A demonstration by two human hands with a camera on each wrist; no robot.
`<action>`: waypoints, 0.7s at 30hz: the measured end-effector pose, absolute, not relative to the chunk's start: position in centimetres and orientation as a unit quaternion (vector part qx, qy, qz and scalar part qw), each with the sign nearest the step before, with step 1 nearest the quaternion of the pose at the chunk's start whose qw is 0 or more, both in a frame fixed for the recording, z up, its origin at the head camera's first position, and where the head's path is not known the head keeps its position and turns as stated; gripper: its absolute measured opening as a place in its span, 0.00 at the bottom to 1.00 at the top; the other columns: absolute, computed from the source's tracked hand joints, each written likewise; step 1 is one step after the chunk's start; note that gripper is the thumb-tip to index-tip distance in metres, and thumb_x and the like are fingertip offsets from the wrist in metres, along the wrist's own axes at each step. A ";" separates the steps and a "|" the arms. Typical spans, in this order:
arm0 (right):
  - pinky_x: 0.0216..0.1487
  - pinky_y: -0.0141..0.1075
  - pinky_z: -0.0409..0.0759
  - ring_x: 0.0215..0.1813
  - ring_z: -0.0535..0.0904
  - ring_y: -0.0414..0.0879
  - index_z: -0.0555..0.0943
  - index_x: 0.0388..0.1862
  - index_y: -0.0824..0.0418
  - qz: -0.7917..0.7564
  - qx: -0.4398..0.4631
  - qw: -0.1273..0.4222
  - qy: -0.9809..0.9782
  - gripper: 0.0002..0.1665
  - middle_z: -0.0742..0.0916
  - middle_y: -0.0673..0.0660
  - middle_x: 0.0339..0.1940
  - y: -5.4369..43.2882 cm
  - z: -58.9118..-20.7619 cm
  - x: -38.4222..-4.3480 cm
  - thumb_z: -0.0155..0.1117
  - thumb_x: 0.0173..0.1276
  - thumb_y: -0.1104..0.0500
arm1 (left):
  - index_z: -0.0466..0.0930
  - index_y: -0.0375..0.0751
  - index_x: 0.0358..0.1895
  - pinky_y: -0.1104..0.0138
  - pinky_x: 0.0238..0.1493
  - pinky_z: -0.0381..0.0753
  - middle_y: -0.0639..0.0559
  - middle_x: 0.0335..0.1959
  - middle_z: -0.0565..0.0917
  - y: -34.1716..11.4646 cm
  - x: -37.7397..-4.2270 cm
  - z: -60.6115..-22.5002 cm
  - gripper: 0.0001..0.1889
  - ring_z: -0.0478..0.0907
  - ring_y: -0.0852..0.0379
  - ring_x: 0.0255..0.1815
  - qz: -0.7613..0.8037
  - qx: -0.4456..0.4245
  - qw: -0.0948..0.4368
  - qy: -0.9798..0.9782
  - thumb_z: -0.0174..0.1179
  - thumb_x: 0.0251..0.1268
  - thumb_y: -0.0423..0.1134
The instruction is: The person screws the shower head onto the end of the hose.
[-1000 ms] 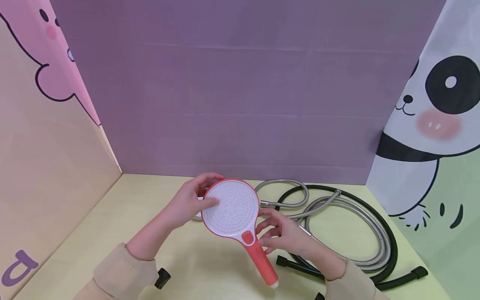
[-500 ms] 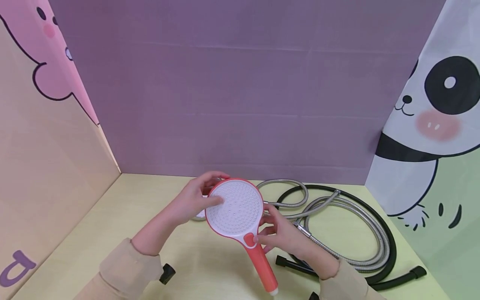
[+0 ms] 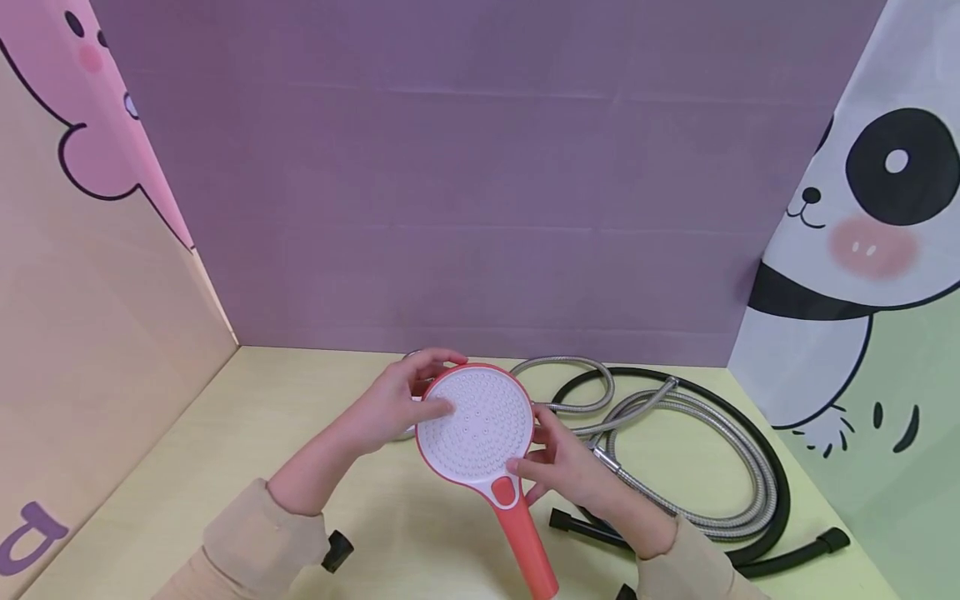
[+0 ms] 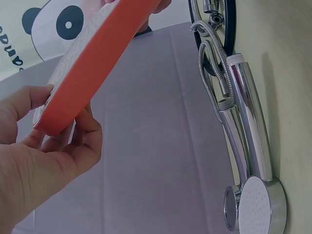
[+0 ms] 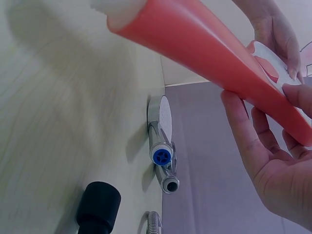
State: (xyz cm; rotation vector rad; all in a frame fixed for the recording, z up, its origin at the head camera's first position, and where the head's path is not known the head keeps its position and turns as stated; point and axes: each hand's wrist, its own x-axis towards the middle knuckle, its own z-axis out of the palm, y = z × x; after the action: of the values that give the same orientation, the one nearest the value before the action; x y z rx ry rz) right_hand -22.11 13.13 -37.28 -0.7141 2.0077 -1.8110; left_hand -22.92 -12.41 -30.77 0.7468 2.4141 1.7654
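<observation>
A red-and-white handheld shower head is held up above the table, spray face toward the head camera and handle slanting down to the right. My left hand grips its left rim, thumb on the white face and fingers behind. In the left wrist view the left hand pinches the red rim from below. My right hand holds the lower right side near the red button, thumb on the face's lower edge. The right wrist view shows the right hand with its fingers under the red handle.
Coiled silver hoses and a black hose lie at the right of the table. Two chrome shower heads lie behind the left hand, mostly hidden in the head view. A purple wall closes the back.
The shower head has shifted slightly right and down, both hands moving with it. My right thumb has slid up from beside the handle's neck onto the lower edge of the spray face.
</observation>
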 end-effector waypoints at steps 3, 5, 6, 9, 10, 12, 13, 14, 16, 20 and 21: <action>0.29 0.54 0.84 0.41 0.84 0.54 0.59 0.65 0.59 -0.646 -0.252 0.170 0.701 0.37 0.80 0.62 0.46 13.1 -37.3 -22.1 0.66 0.61 0.66 | 0.71 0.44 0.60 0.61 0.38 0.85 0.42 0.51 0.78 -12.4 -23.0 -30.8 0.26 0.78 0.49 0.45 0.577 0.233 0.033 0.782 0.61 0.57 0.25; 0.29 0.54 0.84 0.40 0.84 0.54 0.61 0.65 0.59 -0.651 -0.249 0.166 0.698 0.36 0.81 0.62 0.45 13.1 -37.4 -22.1 0.66 0.60 0.66 | 0.71 0.45 0.60 0.61 0.38 0.85 0.42 0.51 0.78 -12.5 -23.0 -30.9 0.26 0.78 0.49 0.45 0.580 0.226 0.036 0.782 0.61 0.56 0.26; 0.29 0.55 0.84 0.40 0.84 0.54 0.61 0.65 0.59 -0.653 -0.247 0.164 0.697 0.36 0.81 0.62 0.45 13.1 -37.4 -22.1 0.67 0.60 0.66 | 0.71 0.45 0.60 0.61 0.38 0.85 0.42 0.52 0.78 -12.5 -23.0 -31.0 0.27 0.78 0.49 0.45 0.581 0.223 0.037 0.782 0.61 0.56 0.26; 0.28 0.55 0.83 0.39 0.84 0.54 0.62 0.64 0.59 -0.656 -0.243 0.156 0.697 0.37 0.82 0.62 0.44 13.1 -37.4 -22.1 0.68 0.59 0.66 | 0.71 0.45 0.61 0.61 0.39 0.85 0.42 0.52 0.77 -12.5 -23.0 -31.1 0.27 0.78 0.49 0.45 0.584 0.218 0.038 0.781 0.62 0.56 0.27; 0.28 0.55 0.83 0.39 0.84 0.54 0.62 0.65 0.59 -0.657 -0.242 0.153 0.697 0.37 0.82 0.62 0.44 13.1 -37.4 -22.1 0.68 0.59 0.66 | 0.71 0.45 0.61 0.61 0.39 0.85 0.42 0.52 0.77 -12.6 -23.0 -31.1 0.27 0.78 0.49 0.45 0.585 0.216 0.037 0.781 0.62 0.56 0.27; 0.28 0.55 0.83 0.38 0.85 0.54 0.63 0.65 0.59 -0.659 -0.238 0.147 0.698 0.37 0.82 0.62 0.44 13.1 -37.4 -22.1 0.68 0.58 0.66 | 0.71 0.44 0.61 0.62 0.40 0.85 0.42 0.52 0.77 -12.6 -23.0 -31.2 0.27 0.77 0.49 0.45 0.589 0.213 0.034 0.779 0.63 0.56 0.28; 0.28 0.55 0.83 0.38 0.85 0.54 0.63 0.64 0.60 -0.660 -0.236 0.145 0.698 0.37 0.82 0.62 0.43 13.1 -37.4 -22.1 0.68 0.58 0.66 | 0.71 0.44 0.61 0.63 0.40 0.84 0.42 0.52 0.77 -12.6 -23.0 -31.3 0.27 0.77 0.49 0.45 0.592 0.212 0.032 0.777 0.63 0.56 0.29; 0.28 0.55 0.83 0.38 0.85 0.53 0.63 0.64 0.60 -0.661 -0.234 0.143 0.699 0.36 0.82 0.62 0.43 13.1 -37.3 -22.1 0.68 0.58 0.66 | 0.71 0.44 0.61 0.63 0.41 0.84 0.43 0.52 0.77 -12.6 -23.0 -31.3 0.27 0.77 0.49 0.46 0.595 0.209 0.030 0.776 0.64 0.56 0.29; 0.28 0.55 0.83 0.38 0.85 0.53 0.64 0.62 0.61 -0.663 -0.232 0.135 0.699 0.35 0.82 0.62 0.42 13.2 -37.3 -22.2 0.68 0.58 0.66 | 0.70 0.44 0.61 0.64 0.42 0.84 0.44 0.52 0.77 -12.7 -23.0 -31.5 0.27 0.77 0.49 0.47 0.601 0.202 0.027 0.773 0.65 0.56 0.32; 0.28 0.55 0.83 0.38 0.85 0.52 0.64 0.60 0.61 -0.672 -0.228 0.122 0.694 0.32 0.82 0.61 0.42 13.5 -37.0 -22.4 0.67 0.59 0.66 | 0.69 0.46 0.62 0.62 0.42 0.84 0.45 0.54 0.76 -12.9 -23.1 -32.1 0.29 0.76 0.50 0.48 0.634 0.176 0.038 0.752 0.66 0.56 0.35; 0.28 0.55 0.83 0.39 0.85 0.52 0.64 0.60 0.62 -0.674 -0.227 0.119 0.693 0.31 0.82 0.61 0.42 13.6 -36.9 -22.4 0.66 0.60 0.67 | 0.68 0.45 0.63 0.61 0.43 0.84 0.45 0.55 0.75 -12.9 -23.1 -32.2 0.30 0.76 0.50 0.48 0.645 0.170 0.042 0.744 0.66 0.56 0.35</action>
State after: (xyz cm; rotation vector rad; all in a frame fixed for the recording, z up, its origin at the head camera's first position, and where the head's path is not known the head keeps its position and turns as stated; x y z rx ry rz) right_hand -22.40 13.57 -36.87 -0.6638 2.0271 -1.9697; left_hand -23.07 -12.94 -32.24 0.5193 2.2777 1.9723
